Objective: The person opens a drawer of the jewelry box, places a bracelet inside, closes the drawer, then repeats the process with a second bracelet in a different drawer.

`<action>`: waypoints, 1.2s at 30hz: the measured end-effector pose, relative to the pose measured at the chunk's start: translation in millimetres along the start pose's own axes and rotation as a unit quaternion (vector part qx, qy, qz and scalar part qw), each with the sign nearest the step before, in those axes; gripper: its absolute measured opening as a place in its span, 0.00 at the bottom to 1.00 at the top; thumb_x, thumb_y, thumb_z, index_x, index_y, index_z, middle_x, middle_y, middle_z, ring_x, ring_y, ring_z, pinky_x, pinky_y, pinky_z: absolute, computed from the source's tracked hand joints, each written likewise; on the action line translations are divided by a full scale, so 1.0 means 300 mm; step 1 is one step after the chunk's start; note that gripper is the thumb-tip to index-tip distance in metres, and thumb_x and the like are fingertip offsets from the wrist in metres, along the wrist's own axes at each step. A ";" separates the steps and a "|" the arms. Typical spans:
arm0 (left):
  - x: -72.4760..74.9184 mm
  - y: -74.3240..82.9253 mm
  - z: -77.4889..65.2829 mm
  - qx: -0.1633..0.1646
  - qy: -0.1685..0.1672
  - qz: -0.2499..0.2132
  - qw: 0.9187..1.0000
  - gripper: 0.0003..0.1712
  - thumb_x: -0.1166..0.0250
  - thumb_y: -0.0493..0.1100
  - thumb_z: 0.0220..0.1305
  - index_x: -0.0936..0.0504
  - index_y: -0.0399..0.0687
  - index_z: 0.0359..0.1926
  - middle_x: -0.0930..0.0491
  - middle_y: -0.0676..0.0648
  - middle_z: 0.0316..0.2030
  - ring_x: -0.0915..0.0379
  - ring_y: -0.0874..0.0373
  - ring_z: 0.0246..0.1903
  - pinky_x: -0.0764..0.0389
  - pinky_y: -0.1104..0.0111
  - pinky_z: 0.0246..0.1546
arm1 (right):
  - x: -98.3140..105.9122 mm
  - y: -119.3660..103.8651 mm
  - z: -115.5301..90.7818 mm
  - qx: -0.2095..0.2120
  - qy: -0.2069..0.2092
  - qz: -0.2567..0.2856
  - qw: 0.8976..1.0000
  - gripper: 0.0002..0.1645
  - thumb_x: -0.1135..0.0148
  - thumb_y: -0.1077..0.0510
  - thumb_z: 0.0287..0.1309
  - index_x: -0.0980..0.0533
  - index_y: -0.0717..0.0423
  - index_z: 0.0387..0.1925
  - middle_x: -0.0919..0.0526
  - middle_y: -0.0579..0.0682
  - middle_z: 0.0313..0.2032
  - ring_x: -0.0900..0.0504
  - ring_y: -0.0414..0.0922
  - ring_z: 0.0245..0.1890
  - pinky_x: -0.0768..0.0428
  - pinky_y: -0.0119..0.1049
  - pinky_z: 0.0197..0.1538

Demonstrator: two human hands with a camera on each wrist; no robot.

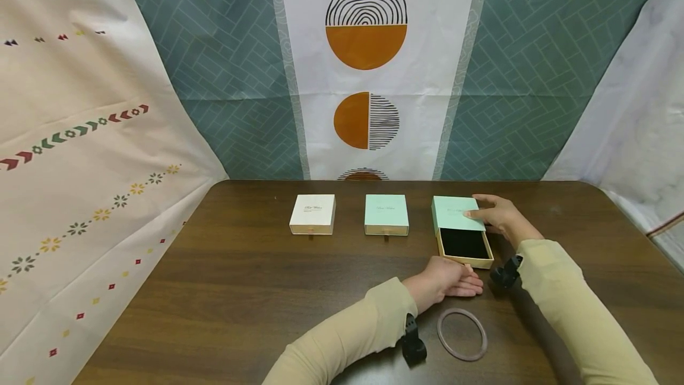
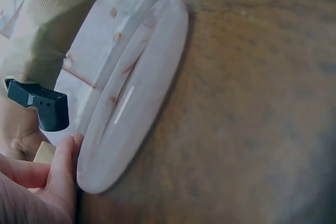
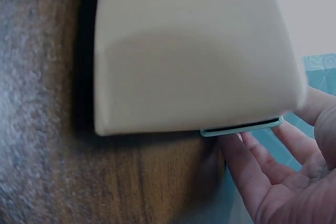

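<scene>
At the table's right, a mint drawer box [image 1: 455,212] has its cream-edged drawer [image 1: 465,243] slid partway out, showing a black lining. My right hand [image 1: 499,217] grips the mint sleeve from its right side, thumb on top. Close against the drawer's front edge is my left hand [image 1: 449,281], its thumb and index finger at the pull tab's place; the other fingers stretch out to the right. The tab is mostly hidden. A pale pinkish-purple bangle [image 1: 462,334] lies on the table below the left hand; it looms large in the left wrist view [image 2: 134,95].
A closed white drawer box [image 1: 313,212] and a closed mint drawer box [image 1: 386,214] stand further left in the same row, each with a small brown tab at the front. Patterned cloths hang behind and beside the brown wooden table [image 1: 240,296].
</scene>
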State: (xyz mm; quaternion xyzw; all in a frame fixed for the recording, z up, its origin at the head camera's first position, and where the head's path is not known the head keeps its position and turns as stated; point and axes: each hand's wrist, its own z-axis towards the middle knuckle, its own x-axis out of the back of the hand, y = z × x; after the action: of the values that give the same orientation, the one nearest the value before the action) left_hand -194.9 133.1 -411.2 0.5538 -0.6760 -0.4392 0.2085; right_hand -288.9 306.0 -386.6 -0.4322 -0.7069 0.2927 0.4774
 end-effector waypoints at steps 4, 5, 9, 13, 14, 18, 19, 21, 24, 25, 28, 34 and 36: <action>0.005 -0.003 -0.002 0.008 -0.004 -0.004 1.000 0.10 0.44 0.32 0.66 0.18 0.30 0.31 0.16 0.32 0.35 0.18 0.42 0.42 0.17 0.61 0.43 | -0.002 -0.001 0.000 0.001 -0.001 -0.002 1.000 0.51 0.36 0.53 0.60 0.56 0.60 0.74 0.56 0.74 0.69 0.49 0.71 0.67 0.38 0.60 0.67; 0.006 -0.005 -0.002 0.010 -0.005 -0.004 1.000 0.10 0.43 0.32 0.66 0.18 0.30 0.31 0.16 0.32 0.35 0.18 0.42 0.42 0.17 0.61 0.43 | -0.002 -0.001 0.000 0.001 -0.001 -0.003 1.000 0.51 0.36 0.53 0.60 0.56 0.61 0.74 0.56 0.74 0.69 0.49 0.71 0.67 0.38 0.60 0.66; 0.009 -0.012 -0.002 0.009 -0.008 -0.006 1.000 0.10 0.43 0.32 0.66 0.18 0.30 0.31 0.16 0.32 0.35 0.18 0.42 0.42 0.17 0.61 0.43 | -0.004 -0.002 0.001 -0.002 -0.002 -0.001 1.000 0.51 0.37 0.53 0.60 0.56 0.61 0.74 0.58 0.74 0.70 0.49 0.72 0.67 0.38 0.60 0.66; 0.012 -0.016 -0.003 0.008 -0.013 -0.003 1.000 0.11 0.44 0.33 0.67 0.18 0.29 0.32 0.16 0.32 0.35 0.18 0.42 0.42 0.17 0.60 0.44 | -0.007 0.000 0.002 -0.001 -0.004 0.002 1.000 0.51 0.37 0.53 0.61 0.57 0.62 0.74 0.58 0.74 0.70 0.50 0.72 0.67 0.38 0.60 0.66; 0.012 -0.016 -0.004 0.008 -0.014 -0.002 1.000 0.11 0.44 0.33 0.67 0.18 0.29 0.32 0.16 0.32 0.35 0.18 0.42 0.42 0.17 0.60 0.44 | -0.007 0.001 0.002 -0.001 -0.004 0.002 1.000 0.51 0.37 0.53 0.61 0.57 0.62 0.74 0.57 0.74 0.69 0.50 0.72 0.67 0.38 0.60 0.66; 0.012 -0.017 -0.007 0.009 -0.017 -0.003 1.000 0.11 0.44 0.33 0.67 0.18 0.29 0.32 0.16 0.32 0.36 0.18 0.42 0.43 0.17 0.60 0.44 | -0.007 0.000 -0.004 -0.002 -0.003 0.003 1.000 0.52 0.37 0.53 0.61 0.58 0.65 0.73 0.55 0.74 0.69 0.49 0.72 0.67 0.38 0.59 0.67; 0.012 -0.018 -0.007 0.009 -0.017 -0.004 1.000 0.11 0.44 0.33 0.67 0.18 0.29 0.32 0.16 0.32 0.36 0.18 0.42 0.43 0.17 0.60 0.44 | -0.006 0.001 -0.004 -0.003 -0.003 0.003 1.000 0.52 0.37 0.53 0.61 0.58 0.66 0.73 0.55 0.75 0.69 0.49 0.72 0.67 0.38 0.59 0.67; 0.011 -0.019 -0.009 0.009 -0.018 -0.004 1.000 0.11 0.44 0.33 0.67 0.18 0.30 0.32 0.16 0.32 0.36 0.18 0.42 0.43 0.17 0.60 0.45 | -0.007 -0.001 -0.007 -0.004 -0.003 0.001 1.000 0.52 0.38 0.53 0.61 0.58 0.67 0.72 0.55 0.74 0.69 0.49 0.71 0.67 0.38 0.58 0.67; 0.010 -0.023 -0.011 0.009 -0.022 -0.002 1.000 0.11 0.44 0.33 0.67 0.19 0.30 0.32 0.16 0.31 0.37 0.19 0.41 0.43 0.17 0.60 0.45 | -0.005 0.003 -0.005 -0.006 -0.003 -0.002 1.000 0.51 0.39 0.53 0.62 0.58 0.67 0.72 0.55 0.74 0.69 0.49 0.71 0.68 0.38 0.59 0.67; 0.010 -0.024 -0.011 0.009 -0.023 -0.001 1.000 0.11 0.44 0.33 0.67 0.19 0.30 0.32 0.16 0.31 0.37 0.19 0.41 0.43 0.18 0.60 0.45 | -0.005 0.004 -0.004 -0.007 -0.003 -0.002 1.000 0.51 0.39 0.53 0.62 0.58 0.67 0.72 0.54 0.74 0.69 0.49 0.70 0.68 0.38 0.59 0.67; 0.010 -0.027 -0.012 0.004 -0.028 0.001 1.000 0.11 0.45 0.33 0.67 0.19 0.30 0.32 0.17 0.31 0.37 0.19 0.41 0.44 0.18 0.60 0.45 | -0.006 0.003 -0.001 -0.008 -0.003 0.002 1.000 0.51 0.39 0.53 0.63 0.58 0.67 0.72 0.53 0.74 0.69 0.48 0.70 0.68 0.39 0.59 0.67; 0.012 -0.031 -0.013 -0.002 -0.028 0.002 1.000 0.10 0.44 0.33 0.67 0.19 0.32 0.31 0.16 0.31 0.37 0.19 0.41 0.43 0.17 0.60 0.44 | -0.007 0.002 -0.001 -0.010 -0.001 0.005 1.000 0.54 0.36 0.51 0.59 0.58 0.66 0.73 0.54 0.73 0.69 0.48 0.70 0.68 0.38 0.59 0.67; 0.013 -0.031 -0.011 0.003 -0.029 0.002 1.000 0.10 0.44 0.34 0.67 0.19 0.32 0.31 0.16 0.31 0.36 0.18 0.42 0.43 0.17 0.60 0.44 | -0.006 0.008 0.001 -0.007 0.011 0.004 1.000 0.57 0.32 0.48 0.55 0.55 0.66 0.72 0.51 0.74 0.69 0.46 0.70 0.67 0.34 0.58 0.65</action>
State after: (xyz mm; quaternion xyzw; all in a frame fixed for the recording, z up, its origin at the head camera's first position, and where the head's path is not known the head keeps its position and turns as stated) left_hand -188.1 128.4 -417.9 0.5398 -0.6842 -0.4529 0.1883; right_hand -288.1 305.4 -389.4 -0.4416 -0.7019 0.2852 0.4806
